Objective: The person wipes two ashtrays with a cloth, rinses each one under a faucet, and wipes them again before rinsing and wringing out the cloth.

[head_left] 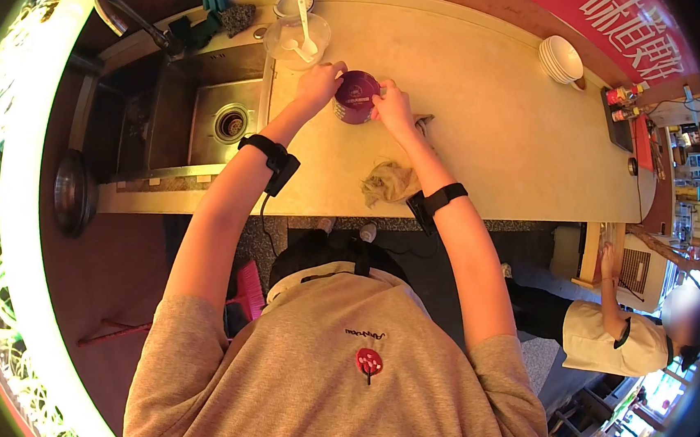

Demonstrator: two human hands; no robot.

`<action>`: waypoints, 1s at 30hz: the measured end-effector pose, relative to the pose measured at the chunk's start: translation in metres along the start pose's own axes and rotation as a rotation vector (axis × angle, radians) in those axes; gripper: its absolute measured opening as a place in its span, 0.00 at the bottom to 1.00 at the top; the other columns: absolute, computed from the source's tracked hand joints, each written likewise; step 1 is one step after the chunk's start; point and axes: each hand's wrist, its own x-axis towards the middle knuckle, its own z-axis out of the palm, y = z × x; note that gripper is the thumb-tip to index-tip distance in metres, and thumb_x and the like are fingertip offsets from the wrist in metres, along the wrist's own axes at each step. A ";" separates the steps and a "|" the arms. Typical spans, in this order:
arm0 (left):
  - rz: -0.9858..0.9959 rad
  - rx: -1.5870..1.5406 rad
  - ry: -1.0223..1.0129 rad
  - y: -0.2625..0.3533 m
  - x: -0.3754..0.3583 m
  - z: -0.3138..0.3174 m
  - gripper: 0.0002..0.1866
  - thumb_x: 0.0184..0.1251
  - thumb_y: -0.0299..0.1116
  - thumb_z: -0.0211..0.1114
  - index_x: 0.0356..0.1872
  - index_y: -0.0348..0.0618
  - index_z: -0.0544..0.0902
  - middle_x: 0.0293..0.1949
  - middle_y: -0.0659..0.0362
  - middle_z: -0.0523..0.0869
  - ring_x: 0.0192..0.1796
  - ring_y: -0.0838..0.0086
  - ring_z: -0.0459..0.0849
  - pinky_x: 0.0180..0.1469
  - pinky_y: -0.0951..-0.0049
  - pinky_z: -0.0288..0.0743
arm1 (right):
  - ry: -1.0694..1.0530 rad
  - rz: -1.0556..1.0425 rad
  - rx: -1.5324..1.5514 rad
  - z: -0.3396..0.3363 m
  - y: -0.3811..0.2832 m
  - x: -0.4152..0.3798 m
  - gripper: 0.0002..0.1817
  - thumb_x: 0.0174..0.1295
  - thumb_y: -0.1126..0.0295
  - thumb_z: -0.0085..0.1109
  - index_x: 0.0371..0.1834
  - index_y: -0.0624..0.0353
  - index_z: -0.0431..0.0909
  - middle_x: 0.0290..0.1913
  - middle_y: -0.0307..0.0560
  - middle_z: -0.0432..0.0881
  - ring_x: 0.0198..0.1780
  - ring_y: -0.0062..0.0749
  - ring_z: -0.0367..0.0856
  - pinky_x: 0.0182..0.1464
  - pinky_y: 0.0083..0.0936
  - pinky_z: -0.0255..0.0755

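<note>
Over the counter [471,138], both hands hold a round purple container [356,100] with pale print on it. My left hand [321,85] pinches its left edge, fingers closed. On the opposite edge, my right hand [393,108] grips it with bent fingers. Whether it is a lidded tub or a bowl cannot be made out. A clear plastic bowl [277,47] with white spoons [306,30] stands just beyond my left hand. Below my right forearm lies a crumpled beige cloth [390,183]. A small dark object [423,122] is partly hidden behind that forearm.
To the left is a steel sink [200,137] with a faucet [163,39]. Stacked white bowls [560,61] stand at the back right, near bottles [625,96] in a dark tray. Another person [612,338] is at the far right. A pink broom [250,289] is below the counter.
</note>
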 end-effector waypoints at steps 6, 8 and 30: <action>-0.071 -0.028 0.062 0.011 -0.007 -0.010 0.10 0.56 0.35 0.60 0.39 0.48 0.77 0.31 0.55 0.81 0.35 0.61 0.81 0.35 0.63 0.74 | 0.064 -0.018 -0.028 -0.003 -0.002 -0.005 0.16 0.59 0.68 0.53 0.47 0.66 0.69 0.16 0.47 0.77 0.21 0.31 0.79 0.24 0.26 0.70; -0.080 -0.084 0.107 0.016 -0.011 -0.025 0.10 0.56 0.35 0.60 0.39 0.48 0.77 0.32 0.54 0.81 0.34 0.62 0.81 0.34 0.64 0.74 | 0.098 -0.015 -0.001 -0.005 0.008 -0.007 0.15 0.59 0.68 0.53 0.47 0.64 0.70 0.16 0.46 0.77 0.20 0.30 0.78 0.23 0.26 0.69; -0.704 -0.522 -0.190 -0.235 0.165 -0.075 0.13 0.54 0.39 0.65 0.33 0.38 0.79 0.28 0.54 0.83 0.29 0.69 0.82 0.28 0.69 0.76 | 0.412 0.101 0.270 -0.083 0.079 -0.117 0.12 0.62 0.74 0.48 0.49 0.58 0.71 0.26 0.39 0.76 0.28 0.20 0.74 0.28 0.16 0.67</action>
